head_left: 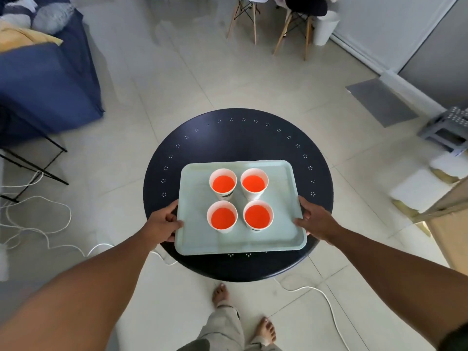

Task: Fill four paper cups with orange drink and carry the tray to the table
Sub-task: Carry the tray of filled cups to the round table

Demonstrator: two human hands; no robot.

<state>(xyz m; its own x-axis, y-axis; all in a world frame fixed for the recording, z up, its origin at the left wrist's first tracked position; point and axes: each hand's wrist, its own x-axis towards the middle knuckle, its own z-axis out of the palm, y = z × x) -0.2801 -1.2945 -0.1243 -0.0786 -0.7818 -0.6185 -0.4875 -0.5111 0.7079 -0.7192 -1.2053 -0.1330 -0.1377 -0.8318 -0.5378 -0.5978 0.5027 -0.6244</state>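
Tray w/ 4 filled cups at round counter, both hands clamped on tray's short edges.

Left hand (163, 224) gripping left rim of pale green tray (238, 243), right hand (316, 220) gripping right rim, thumbs on top, fingers under (not visible), hands wide apart for level, balanced carry. Four paper cups (222, 183) grouped 2x2 near tray centre, close together but apart, all upright, orange drink (257, 216) well up in each, so central spot prob. limits tipping. Tray over near half of dark round counter (235, 138); resting or just hovering, can't tell. Filling looks done; set-down at final stage. White cable (326, 300) on floor by bare feet, trip risk.
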